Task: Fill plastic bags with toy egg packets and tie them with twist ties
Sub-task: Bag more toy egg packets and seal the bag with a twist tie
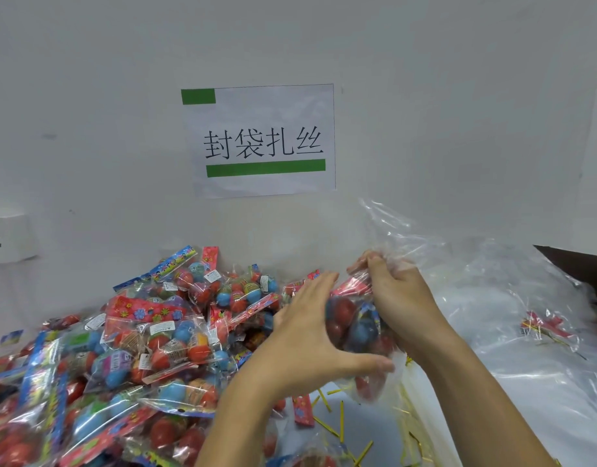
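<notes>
Crinkly clear bag of round eggs: right hand pinches its neck, left hand spread flat against it.

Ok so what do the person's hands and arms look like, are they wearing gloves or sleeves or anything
No gloves: both the left hand and the right hand are bare. The forearms are bare as far as the frame shows, with no sleeve in view. No watch, ring or bracelet shows on either wrist or on the visible fingers, and the nails that show look short.

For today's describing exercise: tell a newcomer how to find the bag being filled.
Below the white wall sign with green bars, right of the packet heap, two hands meet. The clear plastic bag between them, its neck gripped by the right hand, is the only one lifted.
</notes>
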{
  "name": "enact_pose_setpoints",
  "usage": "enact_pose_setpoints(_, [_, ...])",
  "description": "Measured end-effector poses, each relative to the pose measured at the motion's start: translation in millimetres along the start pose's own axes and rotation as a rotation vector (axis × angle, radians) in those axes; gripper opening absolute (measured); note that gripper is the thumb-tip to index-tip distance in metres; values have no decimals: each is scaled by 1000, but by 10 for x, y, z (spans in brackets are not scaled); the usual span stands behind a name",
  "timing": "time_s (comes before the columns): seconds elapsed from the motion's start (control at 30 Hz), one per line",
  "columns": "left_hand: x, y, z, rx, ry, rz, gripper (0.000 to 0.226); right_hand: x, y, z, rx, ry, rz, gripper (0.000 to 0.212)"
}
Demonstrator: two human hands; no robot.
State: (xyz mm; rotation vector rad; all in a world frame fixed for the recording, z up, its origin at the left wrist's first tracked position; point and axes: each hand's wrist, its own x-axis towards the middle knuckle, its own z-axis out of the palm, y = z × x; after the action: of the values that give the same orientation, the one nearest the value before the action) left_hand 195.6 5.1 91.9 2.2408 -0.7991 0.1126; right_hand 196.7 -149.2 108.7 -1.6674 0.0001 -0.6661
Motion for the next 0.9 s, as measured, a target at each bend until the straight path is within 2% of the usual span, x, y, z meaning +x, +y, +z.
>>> enact_pose_setpoints(0.17, [54,143,155,112,198,65,100,-40,-47,41,-8,-77,-8,42])
enact_pose_setpoints(0.33, [71,164,194,132,211,3,82,-58,-25,46,-89,-137,-13,40])
enact_pose_setpoints(0.67, [41,201,179,289,357,-179,78,-72,30,148,-33,-189,-44,40])
enact_pose_setpoints(0.9, [44,193,127,320,290,-329,87,-101,81,243,-34,-233,-13,31])
